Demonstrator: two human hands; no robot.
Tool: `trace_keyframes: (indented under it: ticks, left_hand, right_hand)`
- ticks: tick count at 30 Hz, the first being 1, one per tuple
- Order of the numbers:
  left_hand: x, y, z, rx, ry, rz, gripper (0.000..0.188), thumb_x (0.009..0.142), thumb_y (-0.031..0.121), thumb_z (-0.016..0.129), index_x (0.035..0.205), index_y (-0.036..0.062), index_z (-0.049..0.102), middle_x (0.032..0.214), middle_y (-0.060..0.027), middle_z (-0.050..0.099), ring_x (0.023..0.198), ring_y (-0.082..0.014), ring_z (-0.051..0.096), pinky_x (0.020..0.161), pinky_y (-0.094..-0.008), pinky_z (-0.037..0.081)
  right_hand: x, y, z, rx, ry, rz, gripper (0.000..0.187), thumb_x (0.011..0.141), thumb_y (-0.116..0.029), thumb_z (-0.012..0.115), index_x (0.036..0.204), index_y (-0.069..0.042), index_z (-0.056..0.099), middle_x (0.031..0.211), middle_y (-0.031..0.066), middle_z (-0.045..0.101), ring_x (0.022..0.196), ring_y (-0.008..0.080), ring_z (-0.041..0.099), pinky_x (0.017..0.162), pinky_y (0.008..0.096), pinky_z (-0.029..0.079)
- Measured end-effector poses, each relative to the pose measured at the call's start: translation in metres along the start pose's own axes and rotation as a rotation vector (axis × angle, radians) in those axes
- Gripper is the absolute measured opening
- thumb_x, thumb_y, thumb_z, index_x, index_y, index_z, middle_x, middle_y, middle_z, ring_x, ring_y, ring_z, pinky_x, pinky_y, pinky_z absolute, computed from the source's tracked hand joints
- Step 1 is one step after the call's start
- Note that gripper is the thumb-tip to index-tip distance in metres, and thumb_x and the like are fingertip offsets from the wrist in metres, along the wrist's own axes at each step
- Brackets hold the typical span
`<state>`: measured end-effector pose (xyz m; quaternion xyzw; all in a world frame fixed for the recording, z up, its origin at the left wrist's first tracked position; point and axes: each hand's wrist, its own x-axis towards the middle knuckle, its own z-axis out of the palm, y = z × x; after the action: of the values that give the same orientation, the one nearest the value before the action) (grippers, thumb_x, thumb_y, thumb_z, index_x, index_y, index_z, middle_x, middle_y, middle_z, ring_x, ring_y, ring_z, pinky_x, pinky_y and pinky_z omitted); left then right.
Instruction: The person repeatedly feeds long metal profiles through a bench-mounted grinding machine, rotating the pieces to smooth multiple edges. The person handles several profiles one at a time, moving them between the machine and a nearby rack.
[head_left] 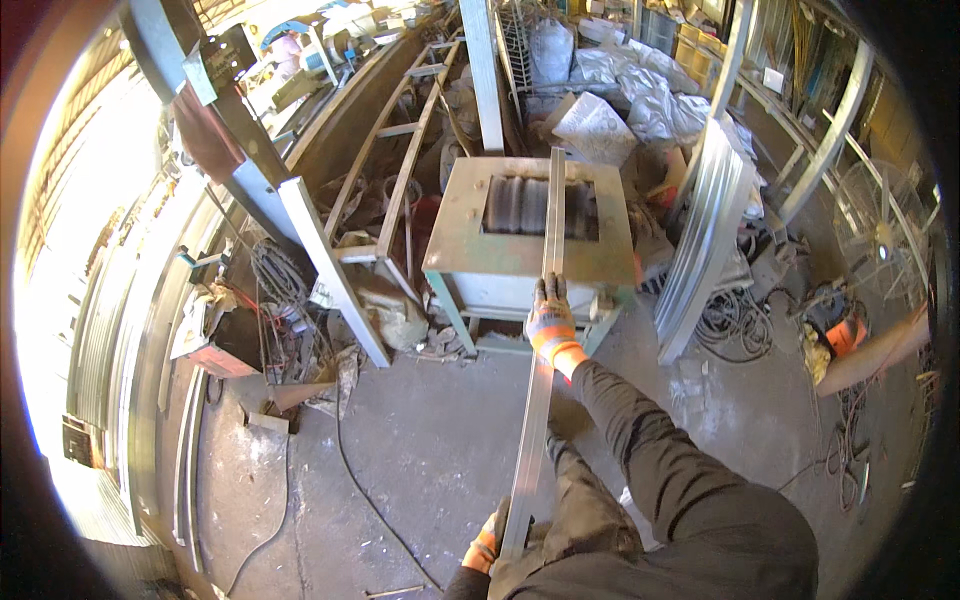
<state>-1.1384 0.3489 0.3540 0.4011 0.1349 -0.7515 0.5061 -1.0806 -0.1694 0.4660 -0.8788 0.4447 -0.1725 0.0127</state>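
A long, straight metal bar runs from near my body out over a green-grey metal machine. Its far part lies across the machine's top opening, above a dark, ridged roller. My right hand, in an orange and grey work glove, holds the bar from above, just short of the machine's front edge. Low in the view, my left hand, gloved alike, grips the bar's near end from its left side; some of its fingers are hidden by the bar.
Steel posts and a ladder-like frame stand beyond and left of the machine. Ribbed metal sheets lean at right, near coiled cable and a fan. A dark cable crosses the floor at left.
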Motion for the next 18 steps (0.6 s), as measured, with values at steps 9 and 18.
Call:
trace_keyframes:
  ticks: [9,18]
  left_hand:
    - [-0.153,-0.086,-0.065,0.013,-0.035,-0.120,0.068,0.116,0.066,0.054,0.134,0.0042,0.076,0.111,-0.0104,0.080,0.099,-0.0264,0.077,0.090,-0.0404,0.063]
    - [-0.205,0.091,0.061,0.793,0.210,0.154,0.075,0.093,0.028,0.099,0.151,-0.0056,0.066,0.136,-0.0138,0.079,0.125,-0.0209,0.075,0.111,-0.0398,0.059]
  right_hand:
    - [-0.162,-0.084,-0.051,0.244,-0.016,0.019,0.073,0.099,-0.018,0.066,0.168,0.001,0.052,0.182,0.0303,0.034,0.170,0.0512,0.029,0.141,0.0512,0.028]
    - [-0.048,-0.022,-0.015,1.240,0.198,0.197,0.053,0.099,0.000,0.064,0.152,-0.003,0.072,0.167,0.0241,0.061,0.162,0.0345,0.052,0.134,0.0413,0.039]
